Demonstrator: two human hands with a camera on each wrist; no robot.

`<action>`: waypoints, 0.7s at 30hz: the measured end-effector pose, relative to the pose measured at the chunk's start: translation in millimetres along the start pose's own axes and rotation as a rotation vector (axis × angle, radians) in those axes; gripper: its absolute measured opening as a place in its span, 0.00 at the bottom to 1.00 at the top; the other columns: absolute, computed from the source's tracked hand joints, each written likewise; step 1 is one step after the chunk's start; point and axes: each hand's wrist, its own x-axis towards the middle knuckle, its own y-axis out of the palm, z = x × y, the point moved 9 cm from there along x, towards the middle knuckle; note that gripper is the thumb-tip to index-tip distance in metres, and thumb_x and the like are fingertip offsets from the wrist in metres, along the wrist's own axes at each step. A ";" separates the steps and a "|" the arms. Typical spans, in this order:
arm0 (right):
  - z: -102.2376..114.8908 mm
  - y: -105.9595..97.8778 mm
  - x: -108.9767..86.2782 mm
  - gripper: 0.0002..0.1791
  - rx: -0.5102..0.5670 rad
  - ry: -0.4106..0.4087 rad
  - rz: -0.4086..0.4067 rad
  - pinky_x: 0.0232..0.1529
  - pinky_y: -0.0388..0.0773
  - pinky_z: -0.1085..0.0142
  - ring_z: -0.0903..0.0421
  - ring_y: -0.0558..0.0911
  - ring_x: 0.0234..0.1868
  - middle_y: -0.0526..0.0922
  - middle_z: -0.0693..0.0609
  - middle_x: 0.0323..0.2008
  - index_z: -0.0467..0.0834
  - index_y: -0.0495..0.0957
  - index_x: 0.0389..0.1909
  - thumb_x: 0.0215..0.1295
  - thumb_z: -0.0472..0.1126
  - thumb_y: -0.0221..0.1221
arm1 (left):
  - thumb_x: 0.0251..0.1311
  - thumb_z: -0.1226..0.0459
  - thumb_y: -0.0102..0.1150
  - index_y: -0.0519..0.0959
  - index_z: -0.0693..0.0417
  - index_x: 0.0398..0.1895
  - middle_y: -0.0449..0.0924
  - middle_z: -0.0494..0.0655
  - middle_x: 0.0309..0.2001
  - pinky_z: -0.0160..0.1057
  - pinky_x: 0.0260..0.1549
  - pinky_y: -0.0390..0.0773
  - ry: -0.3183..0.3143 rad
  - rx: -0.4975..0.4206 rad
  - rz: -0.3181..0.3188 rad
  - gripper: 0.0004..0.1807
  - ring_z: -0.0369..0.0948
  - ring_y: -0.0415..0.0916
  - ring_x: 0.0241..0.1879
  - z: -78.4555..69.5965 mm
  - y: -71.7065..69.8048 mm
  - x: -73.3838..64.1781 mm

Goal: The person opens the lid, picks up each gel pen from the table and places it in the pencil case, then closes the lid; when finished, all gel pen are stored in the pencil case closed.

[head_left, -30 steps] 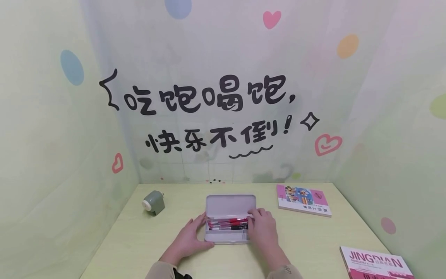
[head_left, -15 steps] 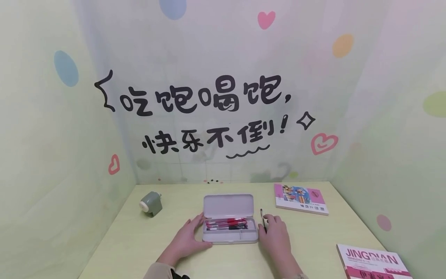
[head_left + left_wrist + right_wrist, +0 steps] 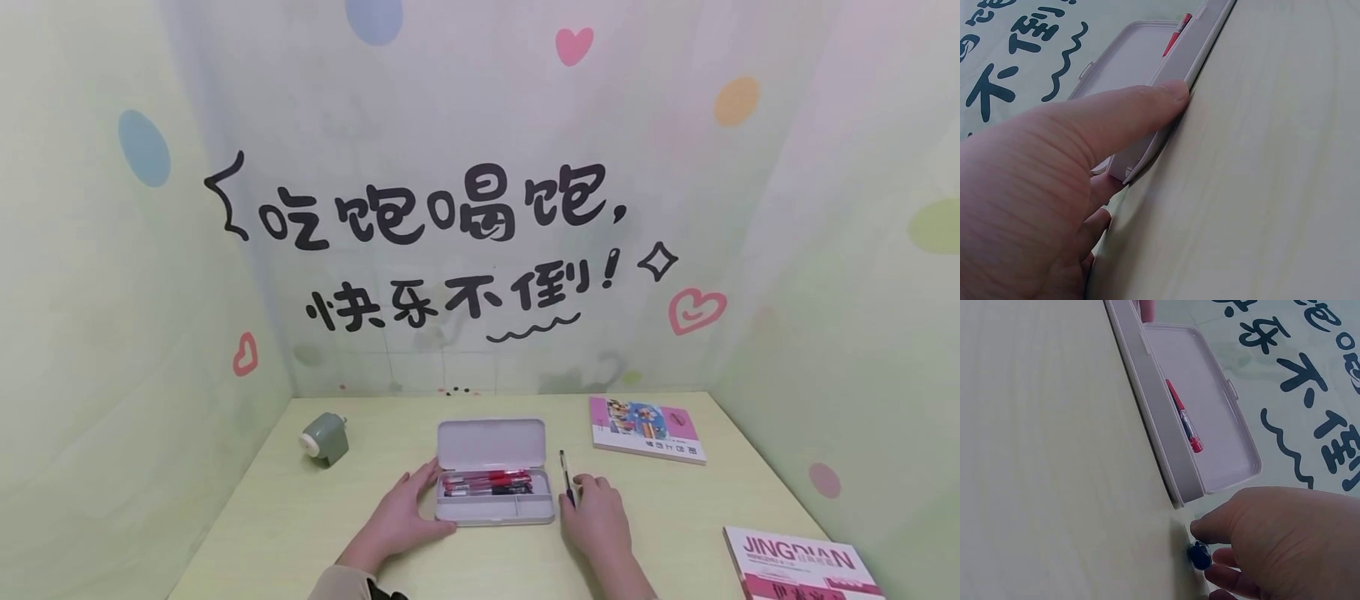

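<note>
My left hand (image 3: 405,510) grips the left end of the lilac pencil case (image 3: 495,510), thumb along its front edge and fingers round the side. The case lies with its lid (image 3: 491,443) raised. Red and black pens (image 3: 487,482) fill its rear compartment; a red one (image 3: 1183,417) shows in the right wrist view. Right of the case, a dark pen (image 3: 566,477) points away on the table. My right hand (image 3: 598,518) is at its near end, the index finger slightly apart from it. In the right wrist view the pen's dark end (image 3: 1199,555) sits between thumb and fingers.
A grey-green sharpener-like device (image 3: 326,438) stands at the back left of the table (image 3: 300,533). A pink-and-white book (image 3: 648,428) lies at the back right, another book (image 3: 806,565) at the front right. Printed fabric walls (image 3: 480,125) enclose the table.
My right hand has taken the dark pen out of the case and moved right with it to the table. Its fingers have since eased off the pen. The left hand stays on the case.
</note>
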 end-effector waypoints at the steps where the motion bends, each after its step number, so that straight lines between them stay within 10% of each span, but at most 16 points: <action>1: 0.1 -0.4 -0.3 0.24 0.001 -0.001 0.000 0.54 0.86 0.39 0.40 0.84 0.49 0.86 0.38 0.49 0.34 0.83 0.60 0.70 0.45 0.69 | 0.46 0.39 0.84 0.58 0.48 0.89 0.73 0.46 0.82 0.72 0.86 0.52 0.000 0.002 0.000 0.68 0.65 0.60 0.85 0.2 -0.2 0.2; 21: -3.4 1.7 1.8 0.14 -0.022 0.009 0.007 0.50 0.88 0.41 0.42 0.85 0.44 0.86 0.40 0.43 0.35 0.86 0.50 0.71 0.40 0.67 | 0.46 0.38 0.85 0.59 0.45 0.89 0.71 0.46 0.83 0.74 0.85 0.54 -0.034 0.001 0.009 0.68 0.68 0.57 0.85 3.2 1.4 0.3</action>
